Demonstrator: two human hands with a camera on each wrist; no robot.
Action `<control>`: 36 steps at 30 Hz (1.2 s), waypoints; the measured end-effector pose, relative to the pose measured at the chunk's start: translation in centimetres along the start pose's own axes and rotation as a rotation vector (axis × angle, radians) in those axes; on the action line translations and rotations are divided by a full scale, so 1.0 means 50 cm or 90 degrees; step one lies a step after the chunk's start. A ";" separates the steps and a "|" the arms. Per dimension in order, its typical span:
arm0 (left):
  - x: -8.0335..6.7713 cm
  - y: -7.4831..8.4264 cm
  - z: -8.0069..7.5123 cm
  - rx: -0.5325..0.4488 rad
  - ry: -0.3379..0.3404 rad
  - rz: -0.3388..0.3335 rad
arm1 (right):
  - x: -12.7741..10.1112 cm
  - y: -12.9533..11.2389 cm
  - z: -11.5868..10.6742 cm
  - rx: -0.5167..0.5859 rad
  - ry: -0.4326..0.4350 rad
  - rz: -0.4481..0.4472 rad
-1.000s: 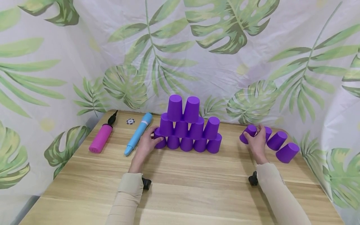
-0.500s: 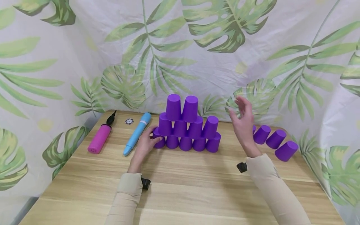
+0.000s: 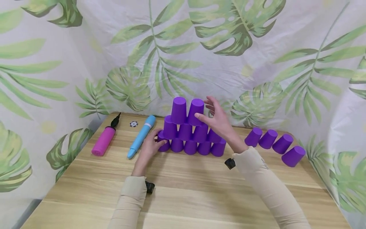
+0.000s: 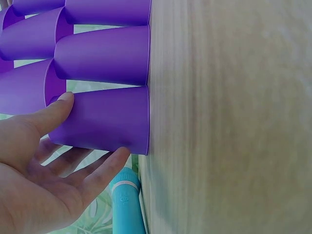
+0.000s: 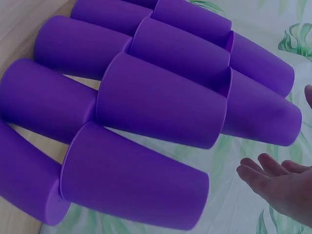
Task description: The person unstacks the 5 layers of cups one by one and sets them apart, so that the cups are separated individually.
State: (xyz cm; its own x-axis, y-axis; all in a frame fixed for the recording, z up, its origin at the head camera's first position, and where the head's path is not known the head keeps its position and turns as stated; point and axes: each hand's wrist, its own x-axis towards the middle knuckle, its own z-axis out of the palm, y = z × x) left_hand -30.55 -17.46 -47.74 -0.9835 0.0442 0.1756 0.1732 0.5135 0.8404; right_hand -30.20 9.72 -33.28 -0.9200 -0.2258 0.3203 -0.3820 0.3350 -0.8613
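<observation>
The left hand point(image 3: 148, 147) has its grip around the bottom end cup point(image 4: 100, 119) of the cup pyramid point(image 3: 191, 127), thumb on one side and fingers on the other, holding it steady. The right hand point(image 3: 218, 122) has a loose, released grip and holds nothing; its straight fingers point(image 3: 200, 118) are at the right cup of the top pair point(image 3: 195, 111), maybe just touching it. The pyramid stands near the back of the tabletop point(image 3: 186, 194), with five cups at the bottom, four above and two on top. Four more purple cups point(image 3: 273, 143) lie on their sides well to the right. This looks like the building step, close to the top. The next move probably needs a soft touch so nothing falls. A blue pump point(image 3: 141, 136) and a pink pump point(image 3: 103, 143) lie to the left.
</observation>
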 end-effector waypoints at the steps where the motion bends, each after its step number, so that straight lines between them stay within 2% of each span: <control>1: 0.000 0.000 0.001 0.001 0.000 0.000 | 0.005 0.010 0.005 -0.004 -0.001 0.004; 5: -0.002 0.002 0.001 0.002 0.003 -0.006 | 0.018 0.019 0.019 -0.014 -0.002 0.014; 15: -0.001 0.004 0.003 0.003 0.002 -0.012 | 0.027 0.027 0.035 -0.017 0.026 -0.003; 24: -0.004 0.005 0.000 0.002 0.004 -0.001 | 0.029 0.025 0.044 -0.031 0.042 0.014; 31: -0.004 0.007 0.000 0.005 0.002 -0.004 | 0.027 0.031 0.042 -0.013 0.052 0.013; 36: -0.003 0.005 0.000 0.005 0.003 -0.003 | 0.019 0.030 0.025 0.011 0.079 -0.012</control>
State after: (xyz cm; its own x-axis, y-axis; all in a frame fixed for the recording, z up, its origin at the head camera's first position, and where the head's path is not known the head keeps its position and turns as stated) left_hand -30.35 -17.34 -47.54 -0.9840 0.0372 0.1745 0.1682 0.5201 0.8374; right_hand -31.52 8.87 -34.74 -0.9168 -0.1169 0.3819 -0.3989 0.3161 -0.8608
